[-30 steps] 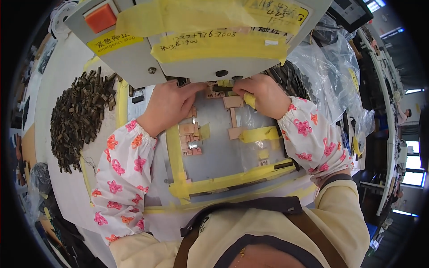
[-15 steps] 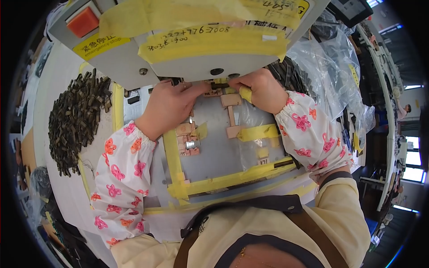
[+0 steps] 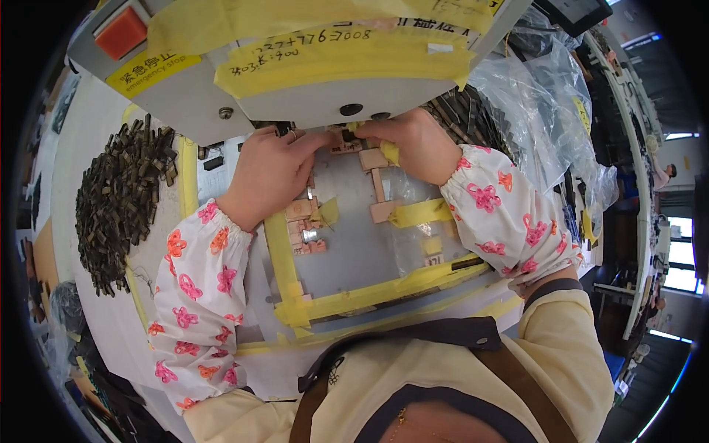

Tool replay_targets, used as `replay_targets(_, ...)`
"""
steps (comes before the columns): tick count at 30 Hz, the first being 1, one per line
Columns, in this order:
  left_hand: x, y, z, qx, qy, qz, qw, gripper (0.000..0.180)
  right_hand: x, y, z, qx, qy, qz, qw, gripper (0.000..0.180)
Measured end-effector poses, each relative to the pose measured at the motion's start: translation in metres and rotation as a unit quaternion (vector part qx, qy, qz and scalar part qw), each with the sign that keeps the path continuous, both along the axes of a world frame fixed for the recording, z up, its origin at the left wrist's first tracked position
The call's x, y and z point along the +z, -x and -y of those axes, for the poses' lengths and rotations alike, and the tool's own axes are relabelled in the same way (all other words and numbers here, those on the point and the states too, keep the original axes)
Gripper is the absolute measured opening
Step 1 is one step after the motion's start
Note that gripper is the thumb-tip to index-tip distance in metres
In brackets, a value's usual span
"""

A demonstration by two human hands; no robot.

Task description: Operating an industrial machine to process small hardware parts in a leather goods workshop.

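Left hand (image 3: 267, 173) grip pinched on small tan part (image 3: 344, 143) under grey machine head (image 3: 295, 66) at worktop's far edge | right hand (image 3: 413, 144) grip clenched on same part | risk: fingers right beneath head could get nipped; part may slip off the metal plate (image 3: 354, 244).

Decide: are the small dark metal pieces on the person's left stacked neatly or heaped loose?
Heaped loose. The dark metal pieces lie at all angles in a spread pile on the white table, some straggling off its edge.
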State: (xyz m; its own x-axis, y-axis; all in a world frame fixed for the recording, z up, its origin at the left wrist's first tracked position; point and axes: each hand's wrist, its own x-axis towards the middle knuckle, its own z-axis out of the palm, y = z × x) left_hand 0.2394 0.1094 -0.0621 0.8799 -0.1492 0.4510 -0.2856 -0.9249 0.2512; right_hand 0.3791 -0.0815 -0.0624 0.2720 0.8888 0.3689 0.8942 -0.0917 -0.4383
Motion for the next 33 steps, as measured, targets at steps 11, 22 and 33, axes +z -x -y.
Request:
replay_targets(11,0.002,0.001,0.001,-0.010,-0.017,0.000,1.000,0.028,0.007,0.006,-0.010,0.013,0.011,0.120,0.993,0.012)
replay_targets(22,0.005,-0.003,0.011,0.026,-0.098,-0.011,0.995,0.040,0.009,0.007,-0.010,0.006,0.020,0.164,0.986,0.013)
replay_targets(33,0.003,0.005,0.006,0.012,-0.069,0.011,0.998,0.035,0.018,0.012,-0.003,-0.007,0.082,0.214,0.973,0.010)
